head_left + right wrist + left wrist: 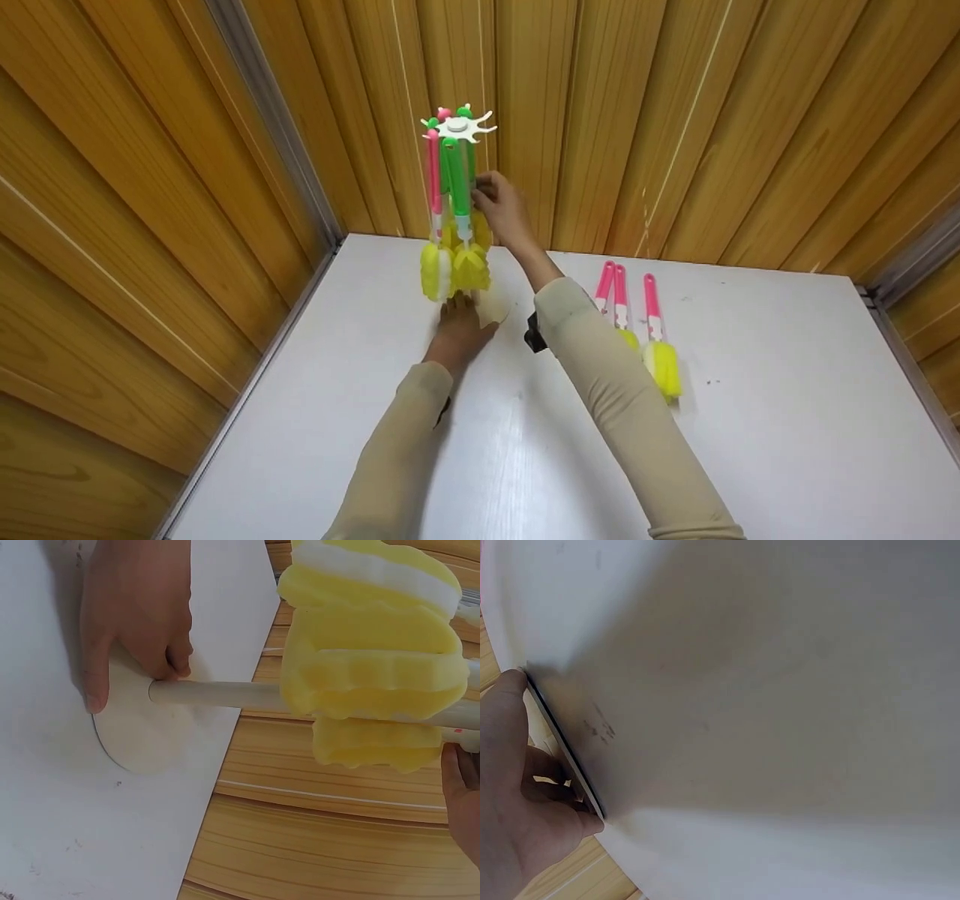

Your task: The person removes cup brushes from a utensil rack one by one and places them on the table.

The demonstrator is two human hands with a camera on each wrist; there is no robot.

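Observation:
A white stand with a hooked top (457, 126) holds several hanging brushes with green handles (459, 180), pink handles (434, 172) and yellow sponge heads (471, 270). My left hand (461, 334) lies at its round base (493, 306); in the left wrist view the thumb and fingers of my left hand (525, 787) grip the disc's rim (562, 742). Beside the handles is my right hand (504, 210), fingers curled and partly hidden. The right wrist view shows my right hand (465, 802) pinching a brush's white neck (461, 736), near the sponges (375, 682) around the pole (217, 694).
Several pink-handled brushes (652, 296) with yellow sponge heads lie on the white table (787, 405) to the right, partly behind my right sleeve. Wood-patterned walls (615, 135) stand behind the table and at its left side.

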